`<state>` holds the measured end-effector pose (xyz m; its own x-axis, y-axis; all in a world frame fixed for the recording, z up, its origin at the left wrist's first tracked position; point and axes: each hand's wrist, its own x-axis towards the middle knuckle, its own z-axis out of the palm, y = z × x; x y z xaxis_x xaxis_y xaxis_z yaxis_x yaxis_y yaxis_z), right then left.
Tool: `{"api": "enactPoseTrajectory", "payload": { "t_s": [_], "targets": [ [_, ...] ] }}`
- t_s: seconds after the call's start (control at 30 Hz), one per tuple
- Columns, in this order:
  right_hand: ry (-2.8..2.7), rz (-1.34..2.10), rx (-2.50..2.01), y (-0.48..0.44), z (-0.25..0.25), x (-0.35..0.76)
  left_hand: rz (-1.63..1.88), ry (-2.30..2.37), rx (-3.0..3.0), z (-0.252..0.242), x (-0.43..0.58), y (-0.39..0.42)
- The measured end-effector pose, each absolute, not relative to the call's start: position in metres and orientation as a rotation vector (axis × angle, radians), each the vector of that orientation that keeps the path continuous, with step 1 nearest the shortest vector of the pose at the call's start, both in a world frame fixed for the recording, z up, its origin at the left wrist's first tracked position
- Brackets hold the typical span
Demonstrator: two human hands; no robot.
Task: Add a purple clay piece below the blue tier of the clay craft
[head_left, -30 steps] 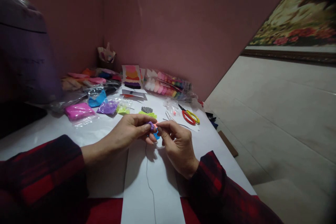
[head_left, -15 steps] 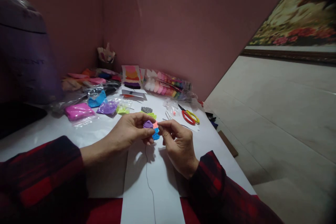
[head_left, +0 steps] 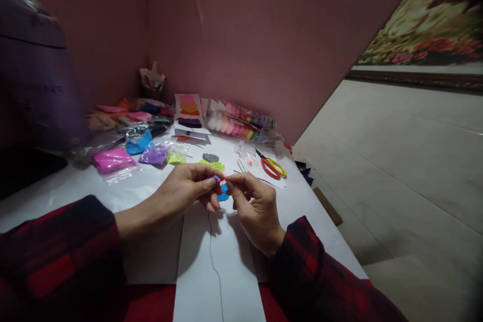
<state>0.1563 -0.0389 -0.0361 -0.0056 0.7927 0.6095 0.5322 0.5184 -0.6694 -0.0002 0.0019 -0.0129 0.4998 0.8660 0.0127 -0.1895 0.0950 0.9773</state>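
Note:
My left hand (head_left: pixel 192 183) pinches a small lump of purple modelling clay (head_left: pixel 217 179) between thumb and forefinger. Close beside it, my right hand (head_left: pixel 254 204) has thumb and forefinger pressed together near the lump; whether they grip a bit of clay is hidden. Below and behind the fingers, textured patches of blue clay (head_left: pixel 224 192), lime clay (head_left: pixel 213 164) and grey clay (head_left: pixel 210 157) lie on the white paper, with some coral clay partly covered by my fingers. A thin dark line (head_left: pixel 213 256) runs down the paper strip toward me.
Bags of pink clay (head_left: pixel 114 161), blue clay (head_left: pixel 139 142) and purple clay (head_left: pixel 154 154) lie at left. Scissors (head_left: pixel 273 167) with red and yellow handles rest at right. A striped colour card (head_left: pixel 189 110) and packs of coloured clay (head_left: pixel 237 121) stand along the back wall.
The purple clay has turned and is now mostly covered by my left thumb and fingers. My left fingertips have shifted slightly right, nearer the right ones. The right hand has barely moved.

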Motion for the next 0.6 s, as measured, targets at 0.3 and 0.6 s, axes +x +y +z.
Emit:
{"api": "enactPoseTrajectory", "payload": {
  "t_s": [0.3,0.6],
  "targets": [
    [-1.685,0.271,-1.155,-0.038,-0.036,0.156,0.925,0.613,1.146,-0.027,0.003,0.01],
    [-1.695,0.239,-1.178,-0.039,-0.035,0.156,0.862,0.715,1.165,-0.021,0.003,0.005]
  ]
}}
